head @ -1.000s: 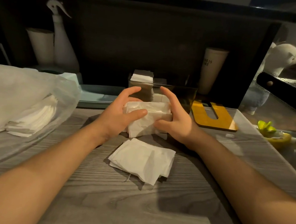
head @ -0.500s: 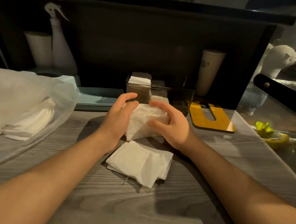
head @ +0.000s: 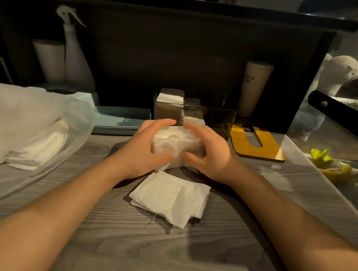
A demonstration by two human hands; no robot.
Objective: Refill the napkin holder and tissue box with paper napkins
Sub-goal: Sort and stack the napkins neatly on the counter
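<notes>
On a grey wood-grain desk [head: 184,256], seen from above and behind the person's forearms, both hands meet around a thick stack of white paper napkins [head: 178,143]. Left hand [head: 143,151] cups the stack's left side, fingers curled over the top and thumb pressed against the near face. Right hand [head: 209,153] mirrors it on the right side, fingers curled over the top and thumb on the front. The stack is held just in front of a clear rectangular napkin holder [head: 214,119], which stands at the back of the desk and already has some napkins standing at its left end. Just nearer the camera, a loose pile of folded napkins [head: 172,198] lies flat on the desk. To the left, a translucent plastic bag [head: 22,116] holds more napkins. Behind it stand a white spray bottle [head: 74,57] and a pale blue tray [head: 120,118]. To the right lie a yellow board [head: 258,146], a tall white cup [head: 254,88], and a white alpaca figurine [head: 331,84].
</notes>
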